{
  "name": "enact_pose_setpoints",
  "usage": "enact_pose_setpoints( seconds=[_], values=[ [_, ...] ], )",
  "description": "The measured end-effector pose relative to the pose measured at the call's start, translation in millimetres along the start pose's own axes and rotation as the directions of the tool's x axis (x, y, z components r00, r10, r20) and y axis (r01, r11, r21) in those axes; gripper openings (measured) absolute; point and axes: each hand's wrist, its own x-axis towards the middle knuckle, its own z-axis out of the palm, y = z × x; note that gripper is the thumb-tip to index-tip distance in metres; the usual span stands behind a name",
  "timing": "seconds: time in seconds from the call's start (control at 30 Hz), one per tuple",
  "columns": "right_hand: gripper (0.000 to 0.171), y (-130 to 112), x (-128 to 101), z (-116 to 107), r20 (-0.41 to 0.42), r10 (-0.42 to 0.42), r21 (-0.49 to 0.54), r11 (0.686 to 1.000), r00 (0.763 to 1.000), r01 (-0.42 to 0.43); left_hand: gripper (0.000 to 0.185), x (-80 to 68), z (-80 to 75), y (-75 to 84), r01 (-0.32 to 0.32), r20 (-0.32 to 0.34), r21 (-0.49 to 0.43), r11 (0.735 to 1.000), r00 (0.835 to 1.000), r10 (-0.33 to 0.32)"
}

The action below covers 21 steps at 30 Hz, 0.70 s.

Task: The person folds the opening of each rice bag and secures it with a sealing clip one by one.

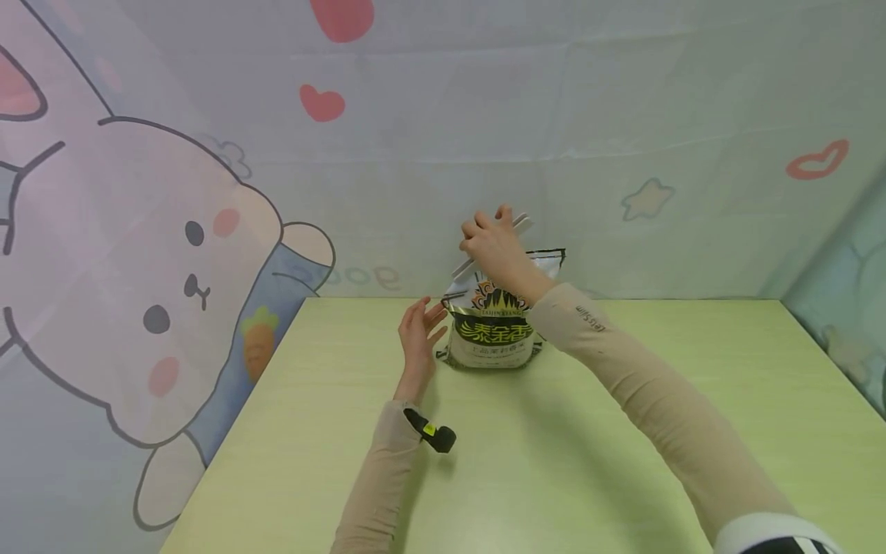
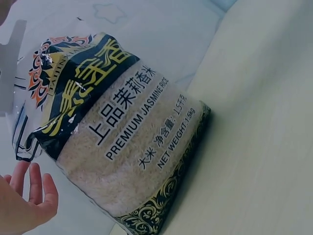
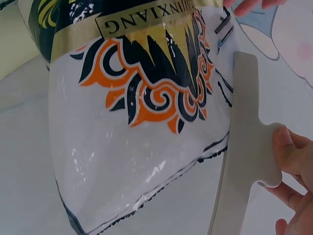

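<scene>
A bag of jasmine rice (image 1: 493, 352) stands upright on the table, its clear lower part full of grains and its white upper part loose and slanted. My right hand (image 1: 493, 245) pinches the tab of a long white bag clip (image 3: 244, 117) between thumb and fingers. In the right wrist view the clip lies along the bag's upper side edge, overlapping it. On the bag's left, my left hand (image 1: 418, 332) has its fingers spread and bent slightly. Its fingertips (image 2: 34, 169) are right at the bag's black-edged upper corner.
The light green table (image 1: 332, 369) ends at a hanging cloth backdrop (image 1: 443, 138) just behind the bag. A rabbit, hearts and a star are printed on the cloth. A small black camera (image 1: 438, 437) is strapped to the left wrist.
</scene>
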Motion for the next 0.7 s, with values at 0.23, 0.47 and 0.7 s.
enact_pose_setpoints(
  seconds=[0.23,0.47,0.7],
  values=[
    [0.02,-13,2,8,-0.019,-0.03,-0.017,0.999,0.999,0.03,0.031,-4.8,-0.4,1.1,0.031,0.01,-0.053,0.998,0.999,-0.03],
    [0.021,-23,3,12,0.041,-0.046,-0.041,0.998,0.998,0.048,0.032,-5.5,-2.5,-2.1,0.044,0.016,-0.077,0.996,0.999,-0.043],
    [0.017,-28,3,17,0.039,-0.048,-0.018,0.999,0.998,0.048,0.035,-7.7,-3.4,-5.2,0.044,0.053,-0.096,0.994,0.998,-0.039]
  ],
)
